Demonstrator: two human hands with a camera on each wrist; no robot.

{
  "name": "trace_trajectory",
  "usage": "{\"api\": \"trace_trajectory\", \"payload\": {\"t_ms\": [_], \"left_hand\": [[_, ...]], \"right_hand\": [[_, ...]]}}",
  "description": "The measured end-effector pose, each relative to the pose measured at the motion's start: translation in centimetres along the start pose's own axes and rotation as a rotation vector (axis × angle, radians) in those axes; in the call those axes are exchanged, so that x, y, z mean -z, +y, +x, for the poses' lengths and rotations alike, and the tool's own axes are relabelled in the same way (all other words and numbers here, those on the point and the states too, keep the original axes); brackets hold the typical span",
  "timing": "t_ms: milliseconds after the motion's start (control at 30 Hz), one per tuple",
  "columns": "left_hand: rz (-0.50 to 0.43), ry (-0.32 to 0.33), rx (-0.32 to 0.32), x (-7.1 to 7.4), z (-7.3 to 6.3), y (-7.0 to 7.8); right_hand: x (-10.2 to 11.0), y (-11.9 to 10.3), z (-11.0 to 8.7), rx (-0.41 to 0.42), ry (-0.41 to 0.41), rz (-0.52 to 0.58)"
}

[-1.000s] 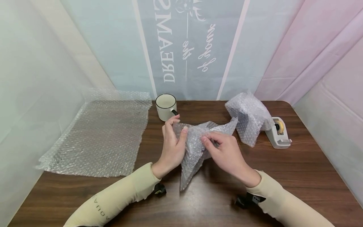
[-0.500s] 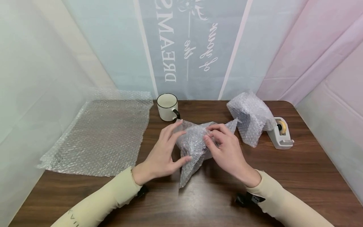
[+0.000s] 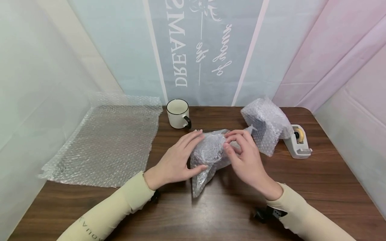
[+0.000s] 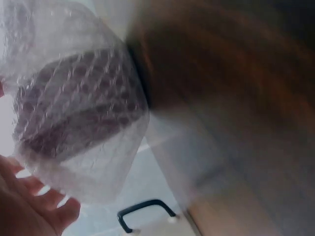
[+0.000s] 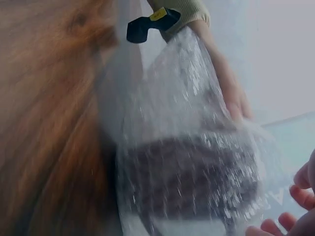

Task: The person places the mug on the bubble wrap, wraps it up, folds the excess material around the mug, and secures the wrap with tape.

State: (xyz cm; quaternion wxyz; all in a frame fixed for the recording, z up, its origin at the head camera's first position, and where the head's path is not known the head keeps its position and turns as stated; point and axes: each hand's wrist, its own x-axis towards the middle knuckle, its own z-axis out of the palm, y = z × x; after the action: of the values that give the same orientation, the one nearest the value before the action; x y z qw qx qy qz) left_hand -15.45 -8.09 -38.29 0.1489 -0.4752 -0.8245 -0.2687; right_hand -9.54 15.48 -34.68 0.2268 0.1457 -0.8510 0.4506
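Observation:
In the head view a bubble wrap bundle [image 3: 208,149] lies on the table in front of the person, with one pointed corner toward the near side. Through the plastic a dark rounded shape shows in both wrist views; what it is cannot be made out. My left hand [image 3: 178,162] rests along the bundle's left side, fingers extended together over its top and thumb [image 3: 197,170] apart on the near side. At the right part of the bundle, my right hand [image 3: 248,160] has bent fingers, thumb and fingertips close together, pinching the wrap's edge.
A white mug [image 3: 177,115] with a black handle stands behind the bundle. A flat bubble wrap sheet [image 3: 111,144] covers the table's left. At the right back sit another wrapped bundle [image 3: 265,117] and a white tape dispenser [image 3: 298,144]. Cloth walls enclose the sides.
My left hand has let go of the wrap's upper flap, drawn back left, then laid its fingers over the bundle, pressing the left flap down. The right hand has shifted slightly right.

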Motion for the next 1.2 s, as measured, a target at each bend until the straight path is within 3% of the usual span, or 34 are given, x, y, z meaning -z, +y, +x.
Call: {"api": "trace_trajectory", "payload": {"t_ms": [67,167,267,400,533,700,800,900,1000,1067,1133,1200], "left_hand": [[-0.001,-0.02,-0.019,0.1,-0.1,-0.3],[0.001,-0.058,-0.067,0.3,-0.1,-0.5],[0.001,-0.081,-0.094,0.4,-0.1,-0.6],[0.011,-0.104,-0.065,0.5,-0.1,-0.2],[0.035,-0.103,-0.029,0.4,-0.1,0.2],[0.06,-0.09,-0.047,0.5,0.3,0.3],[0.063,-0.097,-0.074,0.5,0.4,-0.1],[0.038,-0.101,-0.097,0.6,0.4,-0.5],[0.0,-0.102,-0.114,0.5,0.3,-0.9],[-0.016,-0.102,-0.121,0.5,0.3,-0.9],[-0.026,-0.104,-0.123,0.4,0.3,-1.0],[-0.031,-0.106,-0.12,0.5,0.2,-1.1]], "right_hand": [[0.9,0.3,0.2,0.023,0.006,-0.026],[2.5,1.1,0.5,0.068,-0.005,-0.154],[4.0,2.0,0.7,0.085,-0.078,-0.306],[5.2,3.2,0.6,0.058,-0.224,-0.436],[5.4,4.1,0.1,0.086,-0.282,-0.473],[5.4,4.7,-0.7,0.228,-0.261,-0.437],[5.8,4.9,-1.3,0.267,-0.231,-0.398],[6.5,5.0,-1.8,0.263,-0.118,-0.363],[7.4,5.1,-2.3,0.187,0.05,-0.36],[8.0,5.3,-2.7,0.051,0.072,-0.377],[8.4,5.6,-3.1,-0.152,-0.039,-0.326],[8.5,6.0,-3.4,-0.35,-0.216,-0.208]]}}
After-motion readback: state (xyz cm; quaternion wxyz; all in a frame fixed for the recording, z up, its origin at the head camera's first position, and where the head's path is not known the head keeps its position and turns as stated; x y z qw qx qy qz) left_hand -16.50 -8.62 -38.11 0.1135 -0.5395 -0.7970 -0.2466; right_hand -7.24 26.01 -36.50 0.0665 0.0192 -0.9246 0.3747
